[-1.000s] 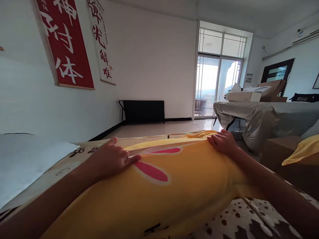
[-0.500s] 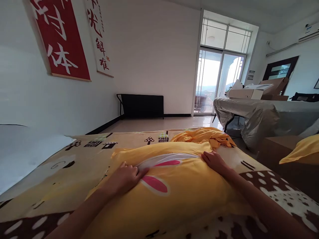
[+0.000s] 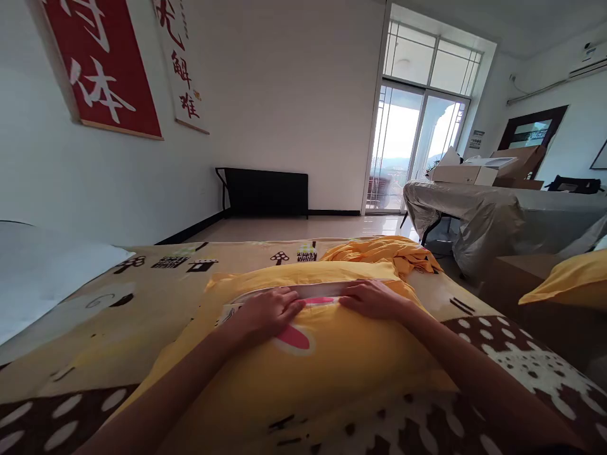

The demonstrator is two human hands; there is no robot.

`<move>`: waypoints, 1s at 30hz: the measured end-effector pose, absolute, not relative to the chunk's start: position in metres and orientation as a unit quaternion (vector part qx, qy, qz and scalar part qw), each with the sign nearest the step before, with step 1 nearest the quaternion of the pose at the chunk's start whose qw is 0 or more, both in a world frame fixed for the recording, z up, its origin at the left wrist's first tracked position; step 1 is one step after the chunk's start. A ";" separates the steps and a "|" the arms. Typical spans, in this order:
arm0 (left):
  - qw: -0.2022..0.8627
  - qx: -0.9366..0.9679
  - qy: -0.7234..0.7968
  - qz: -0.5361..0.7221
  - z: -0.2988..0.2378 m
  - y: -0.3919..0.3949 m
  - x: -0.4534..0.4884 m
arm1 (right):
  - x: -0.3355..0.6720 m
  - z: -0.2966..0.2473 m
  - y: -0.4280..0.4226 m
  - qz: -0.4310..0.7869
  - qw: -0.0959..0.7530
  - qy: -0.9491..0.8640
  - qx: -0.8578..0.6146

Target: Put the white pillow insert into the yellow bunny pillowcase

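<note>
A yellow pillow (image 3: 332, 366) with a pink and white print lies on the patterned blanket (image 3: 156, 297) before me. My left hand (image 3: 268, 311) rests flat on its top, fingers stretched out toward the middle. My right hand (image 3: 372, 299) lies flat on the pillow too, fingers pointing left, close to the left hand. Neither hand holds anything. Behind the pillow lies a crumpled yellow cloth (image 3: 384, 251).
A white pillow (image 3: 42, 272) sits at the left. A second yellow pillow (image 3: 569, 284) rests on a brown box at the right. A covered table (image 3: 497, 212) with cardboard boxes stands beyond. A black radiator (image 3: 263, 193) lines the far wall.
Both hands have slid inward along the pillow's top and now lie near each other at its middle. The pillow has settled lower on the blanket and the view has dropped.
</note>
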State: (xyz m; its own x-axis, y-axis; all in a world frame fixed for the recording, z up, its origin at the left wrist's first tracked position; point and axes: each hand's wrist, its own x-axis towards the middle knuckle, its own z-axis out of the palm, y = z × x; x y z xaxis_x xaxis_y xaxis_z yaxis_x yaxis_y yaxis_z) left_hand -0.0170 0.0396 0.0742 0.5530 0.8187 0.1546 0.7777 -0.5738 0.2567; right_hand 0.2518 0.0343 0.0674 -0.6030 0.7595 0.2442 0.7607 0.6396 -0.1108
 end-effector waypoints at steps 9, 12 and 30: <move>0.114 0.826 0.541 0.112 0.057 0.038 -0.065 | 0.320 0.040 0.037 0.041 0.038 -0.818 -0.572; 0.020 0.815 0.573 0.088 0.075 0.044 -0.065 | 0.318 0.058 0.036 -0.020 0.019 -0.807 -0.590; -0.407 0.690 0.582 0.142 0.172 0.060 -0.076 | 0.303 0.135 0.068 -0.360 0.189 -0.669 -0.621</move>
State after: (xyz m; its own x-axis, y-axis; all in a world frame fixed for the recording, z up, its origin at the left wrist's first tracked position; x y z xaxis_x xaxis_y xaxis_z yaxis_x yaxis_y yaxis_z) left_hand -0.0755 0.0598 0.1715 0.2821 0.6880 0.6686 0.9182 0.0084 -0.3960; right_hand 0.3033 0.0680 0.1348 -0.1560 0.6954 0.7015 0.9684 -0.0322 0.2472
